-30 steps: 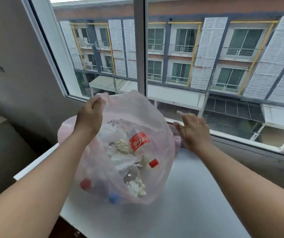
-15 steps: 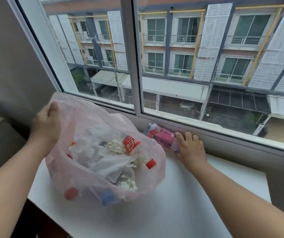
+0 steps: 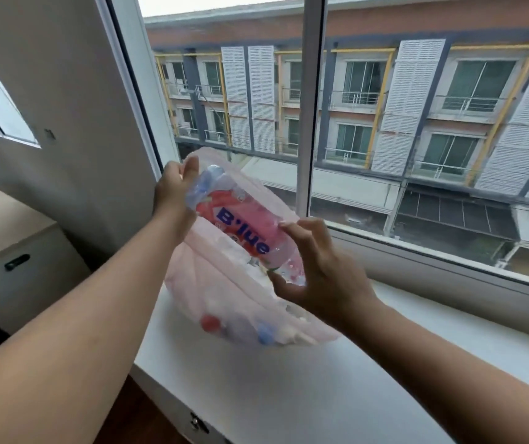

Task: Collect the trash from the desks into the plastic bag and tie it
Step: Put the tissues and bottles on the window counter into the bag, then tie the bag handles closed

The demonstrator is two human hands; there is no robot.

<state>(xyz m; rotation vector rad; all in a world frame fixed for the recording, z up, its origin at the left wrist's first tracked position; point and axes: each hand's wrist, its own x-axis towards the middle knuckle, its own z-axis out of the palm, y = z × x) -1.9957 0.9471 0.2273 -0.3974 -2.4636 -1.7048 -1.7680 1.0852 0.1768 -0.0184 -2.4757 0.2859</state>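
bag (image 3: 186,283) contents: hazy through film | desk (image 3: 320,395): cut off at bottom edge

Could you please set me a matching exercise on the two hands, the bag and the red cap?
1. left hand
2. right hand
3. red cap
4. plastic bag

A. holds the B'lue bottle by its base
B. sits on the white desk
C. grips the plastic bag's rim
D. lies low inside the plastic bag

Pairs: 1-C, 2-A, 3-D, 4-B

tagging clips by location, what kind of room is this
Probably an upper-floor office or study: a white desk runs under a big window, a drawer cabinet stands left, and the building opposite is seen from balcony height.
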